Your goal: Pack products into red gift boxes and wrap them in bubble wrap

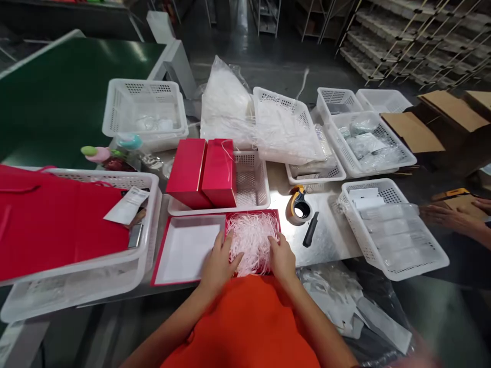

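Rests both hands on the red box (pixel 276 214), lying open on the metal table (pixel 333 237), close in front of the orange top (pixel 245 327). Lays the left hand (pixel 218 261) along the left side of the white shreds (pixel 253 237), touching with thumb and fingers spread, unclenched. Sets the right hand (pixel 283 258) at the opposite side, with fingers bent near the box's right wall and against the shreds. Cannot tell whether gripping that wall or only touching. Sees the shreds heaped in the right part of the box, between the hands. Has the white-lined lid (pixel 190 245) lying flat at the left, just beside the left hand; cannot tell whether hinged.

Just beyond, has two red cartons (pixel 186 174) side by side in a white crate (pixel 251 179). Right of the box, sees tape (pixel 294 212) in a dispenser and, near that, a black cutter (pixel 310 230). Farther right, has a basket (pixel 433 255) of clear packets and, past that, glimpses another person's hand (pixel 448 217). At the left, sees a red bag (pixel 61 225) on a bin (pixel 153 189), near the green belt (pixel 76 97). Farther back, sees a tilted tub (pixel 307 117) of white filling.
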Demonstrator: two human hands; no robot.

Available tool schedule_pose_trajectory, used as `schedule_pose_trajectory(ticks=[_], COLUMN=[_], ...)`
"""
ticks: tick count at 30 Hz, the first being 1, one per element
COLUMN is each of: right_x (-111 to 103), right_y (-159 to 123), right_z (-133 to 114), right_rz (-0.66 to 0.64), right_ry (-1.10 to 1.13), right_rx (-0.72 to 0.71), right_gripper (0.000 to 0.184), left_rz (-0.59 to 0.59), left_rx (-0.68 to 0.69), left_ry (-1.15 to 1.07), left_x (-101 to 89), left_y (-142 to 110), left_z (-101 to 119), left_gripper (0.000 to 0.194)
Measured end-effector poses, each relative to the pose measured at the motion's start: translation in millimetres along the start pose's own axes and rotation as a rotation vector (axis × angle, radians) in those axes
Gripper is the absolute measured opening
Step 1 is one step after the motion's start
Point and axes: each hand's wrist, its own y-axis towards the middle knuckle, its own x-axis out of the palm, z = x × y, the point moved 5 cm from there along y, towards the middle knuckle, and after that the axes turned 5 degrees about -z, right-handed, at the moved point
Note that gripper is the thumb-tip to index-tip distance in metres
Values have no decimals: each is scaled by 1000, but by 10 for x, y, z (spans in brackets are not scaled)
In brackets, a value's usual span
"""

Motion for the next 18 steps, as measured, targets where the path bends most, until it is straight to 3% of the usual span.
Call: schedule_pose_trajectory(ticks=[2,4,7,10,13,18], right_x=[85,218,404,515,509,265], right_y=[71,182,360,480,497,273], right_z=[-25,-19,26,26,-5,74], right_rz=[-64,-134,-177,-192,-198,-155], right_ry=[-23,-46,-67,-65,-48,17], right_rx=[-61,-73,-6,49,59,24], right_gripper=[53,56,60,52,46,53], left_rz=[-93,-301,-540,-544,-531,-517], left_rx=[92,220,201,100,95,140], left_ry=[124,217,329,370,363,306], left_x=[43,243,567,718,742,465], left_y=[0,55,224,409,445,265], left_z=[131,233,184,85,102,128], left_gripper=[58,57,59,54,54,49])
